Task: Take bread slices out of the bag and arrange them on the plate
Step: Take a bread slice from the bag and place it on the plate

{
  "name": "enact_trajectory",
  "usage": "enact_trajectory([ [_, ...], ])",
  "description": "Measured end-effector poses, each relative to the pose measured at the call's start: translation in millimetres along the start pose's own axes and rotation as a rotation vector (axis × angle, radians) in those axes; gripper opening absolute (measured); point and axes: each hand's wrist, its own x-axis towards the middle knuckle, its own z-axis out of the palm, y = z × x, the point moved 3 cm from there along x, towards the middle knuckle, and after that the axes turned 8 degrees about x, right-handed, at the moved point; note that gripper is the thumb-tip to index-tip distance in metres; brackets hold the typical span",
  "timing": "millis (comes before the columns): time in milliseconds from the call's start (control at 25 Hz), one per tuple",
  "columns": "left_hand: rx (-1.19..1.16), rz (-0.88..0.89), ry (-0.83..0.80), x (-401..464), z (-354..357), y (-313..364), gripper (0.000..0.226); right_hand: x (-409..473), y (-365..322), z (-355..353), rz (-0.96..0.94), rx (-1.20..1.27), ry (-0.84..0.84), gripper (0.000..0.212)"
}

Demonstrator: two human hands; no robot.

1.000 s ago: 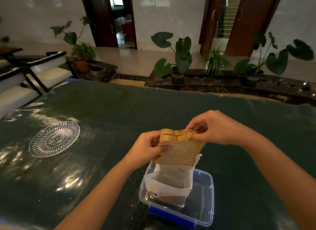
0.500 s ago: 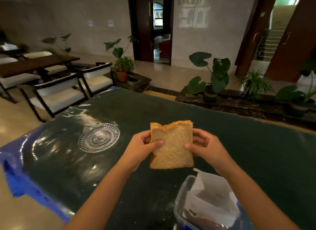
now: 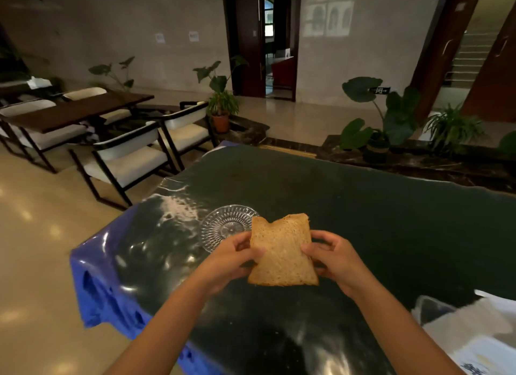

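Note:
A brown bread slice (image 3: 282, 252) is held upright in the air between both hands. My left hand (image 3: 229, 259) pinches its left edge and my right hand (image 3: 333, 259) grips its right edge. The clear ribbed glass plate (image 3: 223, 225) lies on the dark table just beyond my left hand, partly hidden by the slice and my fingers; nothing lies on its visible part. The white bread bag (image 3: 483, 327) shows at the lower right corner, standing in a clear plastic box (image 3: 430, 309).
The dark green table (image 3: 363, 207) has a blue cover edge (image 3: 95, 285) dropping off at the left. White chairs (image 3: 128, 157) and a wooden table stand on the floor to the left. Potted plants (image 3: 377, 123) line a ledge behind.
The slice came out of the bag and moved left toward the plate, held by both hands. The view swung left, so the bag and box slid to the lower right corner.

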Motion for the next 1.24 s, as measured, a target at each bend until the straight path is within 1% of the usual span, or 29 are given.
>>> enact_trajectory([
  [80,0.032,-0.043,-0.065,8,-28,-4,0.045,18,8,22,0.031,0.007,0.015,0.024],
  [160,0.079,-0.051,-0.086,23,-49,-5,0.052,40,12,37,0.047,0.022,0.028,0.025],
  [280,0.142,-0.030,-0.036,56,-79,-4,0.054,82,17,52,0.071,0.041,0.017,0.026],
  [440,0.164,-0.077,0.048,103,-118,-7,0.052,138,24,69,0.113,0.087,0.014,0.035],
  [520,0.172,-0.093,0.065,128,-136,-12,0.052,164,32,79,0.146,0.090,0.023,0.040],
  [680,0.209,-0.156,0.074,184,-165,-29,0.055,221,55,93,0.188,0.018,0.149,0.045],
  [880,0.322,-0.216,0.007,261,-206,-67,0.054,289,94,111,0.194,-0.112,0.367,0.046],
  [1000,0.362,-0.225,-0.052,297,-225,-91,0.053,317,121,122,0.215,-0.201,0.464,0.043],
  [1080,0.396,-0.237,-0.086,318,-235,-107,0.054,334,138,129,0.241,-0.238,0.520,0.045],
  [1160,0.419,-0.249,-0.096,332,-240,-119,0.054,345,148,132,0.267,-0.273,0.564,0.045],
  [1240,0.433,-0.254,-0.099,344,-243,-129,0.055,355,155,134,0.274,-0.294,0.608,0.041],
])
